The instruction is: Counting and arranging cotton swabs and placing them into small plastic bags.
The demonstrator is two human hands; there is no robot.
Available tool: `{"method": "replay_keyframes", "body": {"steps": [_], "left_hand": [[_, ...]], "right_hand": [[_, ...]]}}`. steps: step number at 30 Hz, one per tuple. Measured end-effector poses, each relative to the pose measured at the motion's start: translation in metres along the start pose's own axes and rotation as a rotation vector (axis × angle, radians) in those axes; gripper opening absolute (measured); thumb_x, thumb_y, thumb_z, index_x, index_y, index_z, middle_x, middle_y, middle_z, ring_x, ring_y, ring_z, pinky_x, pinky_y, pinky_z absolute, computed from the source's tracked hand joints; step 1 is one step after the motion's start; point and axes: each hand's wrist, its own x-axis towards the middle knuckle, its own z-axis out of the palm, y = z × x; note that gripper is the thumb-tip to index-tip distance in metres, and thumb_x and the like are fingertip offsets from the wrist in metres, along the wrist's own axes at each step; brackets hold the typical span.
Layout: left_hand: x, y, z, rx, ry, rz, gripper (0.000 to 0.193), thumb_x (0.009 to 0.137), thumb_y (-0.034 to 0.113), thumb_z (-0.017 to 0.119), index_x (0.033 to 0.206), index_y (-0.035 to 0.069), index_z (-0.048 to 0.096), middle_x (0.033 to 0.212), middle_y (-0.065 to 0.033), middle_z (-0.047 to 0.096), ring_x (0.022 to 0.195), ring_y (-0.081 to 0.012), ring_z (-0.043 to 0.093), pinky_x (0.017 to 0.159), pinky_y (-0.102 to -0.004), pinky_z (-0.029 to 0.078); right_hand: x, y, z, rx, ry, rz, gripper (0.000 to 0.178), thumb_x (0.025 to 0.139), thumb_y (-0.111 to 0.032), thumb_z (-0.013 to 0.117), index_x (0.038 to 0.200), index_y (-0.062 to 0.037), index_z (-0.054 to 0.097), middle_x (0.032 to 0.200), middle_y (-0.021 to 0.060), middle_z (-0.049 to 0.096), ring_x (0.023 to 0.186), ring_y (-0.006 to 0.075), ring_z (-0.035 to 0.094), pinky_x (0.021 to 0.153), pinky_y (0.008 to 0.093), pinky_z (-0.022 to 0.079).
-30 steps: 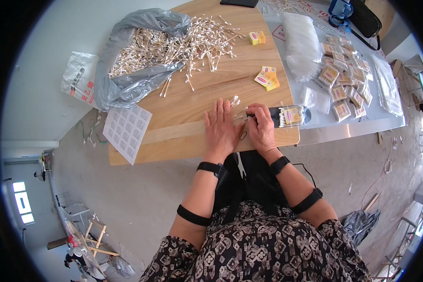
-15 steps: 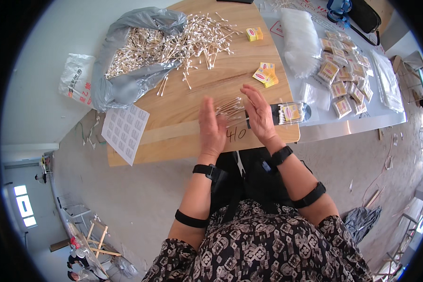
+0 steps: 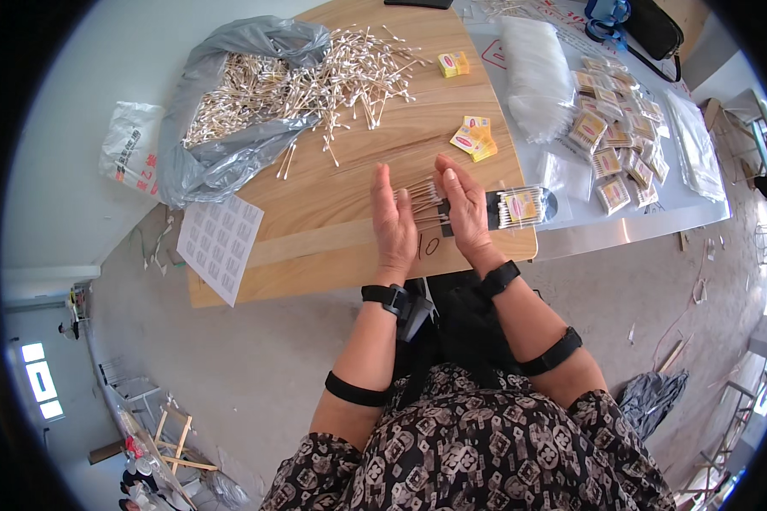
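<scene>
My left hand (image 3: 395, 226) stands on its edge over the table, open, with fingers held straight. Facing it is my right hand (image 3: 466, 209), also open, with its fingers slightly bent. A loose bundle of cotton swabs (image 3: 423, 196) lies crosswise between the palms, its ends near or against both hands; the exact contact is partly hidden. Beneath and beside my right hand runs a black strip (image 3: 550, 204). On that strip lies a clear pack of cotton swabs (image 3: 507, 209) with a yellow card (image 3: 521, 205) in it.
A grey plastic bag (image 3: 239, 162) spills a heap of cotton swabs (image 3: 315, 81) over the wooden table (image 3: 349, 187). Yellow cards (image 3: 473, 136) lie farther back. Filled packs (image 3: 614, 162) pile up at right beside clear bags (image 3: 537, 77). A label sheet (image 3: 222, 243) overhangs the left edge.
My left hand has moved right, toward my right hand, narrowing the gap around the swabs. My right hand's fingers are bent more. The whole view has shifted slightly.
</scene>
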Motion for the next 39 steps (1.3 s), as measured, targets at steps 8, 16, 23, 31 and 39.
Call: {"method": "replay_keyframes", "body": {"steps": [8,16,23,31,39], "left_hand": [[-0.034,0.016,-0.017,0.796,-0.471,0.224,0.075,0.094,0.043,0.052,0.150,0.001,0.026,0.156,-0.0189,0.025,0.146,-0.0329,0.021,0.117,-0.0534,0.015],[0.005,0.009,-0.013,0.876,-0.455,0.237,0.072,0.095,0.045,0.049,0.149,0.002,0.027,0.158,-0.0146,0.023,0.147,-0.0290,0.019,0.117,-0.0543,0.013],[-0.003,0.007,-0.014,0.794,-0.511,0.225,0.069,0.095,0.044,0.049,0.150,0.007,0.028,0.158,-0.0128,0.024,0.147,-0.0267,0.020,0.118,-0.0528,0.013],[-0.009,-0.002,-0.019,0.523,-0.375,0.317,0.064,0.099,0.035,0.048,0.151,0.004,0.026,0.156,-0.0166,0.028,0.145,-0.0296,0.025,0.117,-0.0474,0.018],[-0.009,0.002,0.007,-0.414,0.006,-0.117,0.060,0.103,0.030,0.044,0.150,-0.001,0.024,0.156,-0.0189,0.027,0.144,-0.0278,0.025,0.116,-0.0377,0.022]], "right_hand": [[-0.012,-0.011,-0.013,0.189,0.096,0.059,0.042,0.101,-0.026,0.054,0.126,0.0061,0.057,0.120,0.0122,0.063,0.111,0.0164,0.056,0.098,0.0290,0.043],[-0.016,-0.007,-0.010,0.039,0.055,0.045,0.039,0.101,-0.024,0.053,0.125,0.0061,0.057,0.118,0.0117,0.064,0.109,0.0167,0.059,0.100,0.0293,0.046],[-0.016,-0.009,-0.017,-0.094,0.118,0.013,0.031,0.099,-0.020,0.056,0.115,0.0053,0.062,0.102,0.0082,0.067,0.095,0.0131,0.060,0.087,0.0263,0.048],[-0.008,-0.011,-0.011,-0.010,0.097,-0.018,0.032,0.100,-0.022,0.054,0.116,0.0048,0.061,0.115,0.0120,0.065,0.106,0.0164,0.058,0.095,0.0279,0.044],[-0.012,0.005,0.003,0.041,0.077,-0.009,0.041,0.102,-0.024,0.050,0.131,0.0056,0.053,0.130,0.0084,0.058,0.115,0.0148,0.054,0.101,0.0272,0.042]]}}
